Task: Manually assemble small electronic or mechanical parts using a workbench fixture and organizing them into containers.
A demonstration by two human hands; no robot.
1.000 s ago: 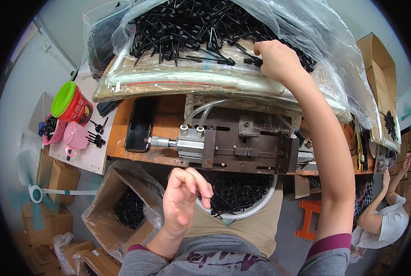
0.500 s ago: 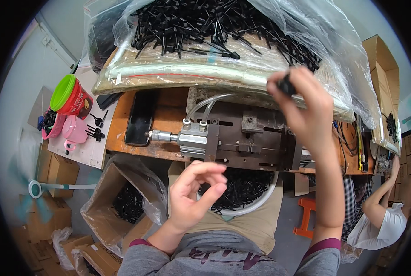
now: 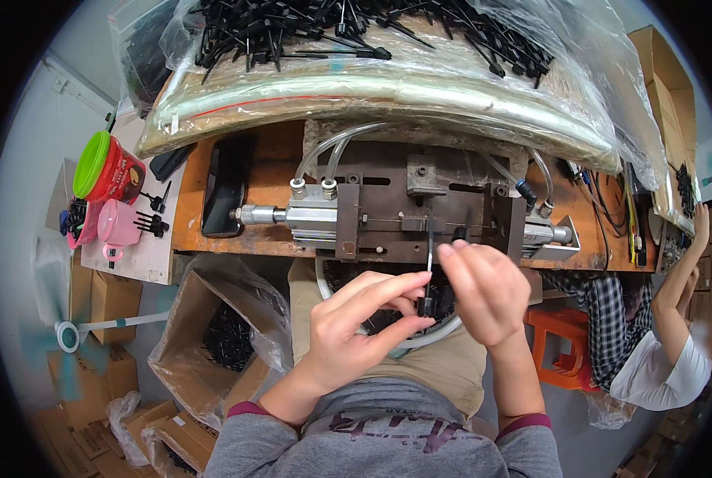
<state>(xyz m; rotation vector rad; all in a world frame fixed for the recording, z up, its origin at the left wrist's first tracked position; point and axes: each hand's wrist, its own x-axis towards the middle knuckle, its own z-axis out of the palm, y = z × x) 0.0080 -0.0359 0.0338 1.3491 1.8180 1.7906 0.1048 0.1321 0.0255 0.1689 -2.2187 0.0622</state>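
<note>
My left hand (image 3: 352,328) pinches a black stemmed part (image 3: 427,306) between thumb and fingertips. Its stem points up toward the metal clamping fixture (image 3: 380,195). To its right, my right hand (image 3: 487,291) is closed with a small black part (image 3: 460,233) at its fingertips; blur hides its exact shape. Both hands are just in front of the fixture's middle block. A pneumatic cylinder (image 3: 312,221) sits at the fixture's left end, and another cylinder (image 3: 541,233) at its right. Below the hands, a white-rimmed tub (image 3: 443,331) in my lap is partly hidden.
Behind the fixture, a plastic-lined tray (image 3: 292,99) carries a heap of black stemmed parts. A phone (image 3: 227,187), a red bucket (image 3: 121,171) and a pink cup (image 3: 121,223) are at left. An open carton (image 3: 188,323) stands below. Another person (image 3: 662,362) works at right.
My right hand has come down and left from the tray's edge to the fixture's front. My left hand has moved right and now holds a stemmed part. The whole view has shifted slightly.
</note>
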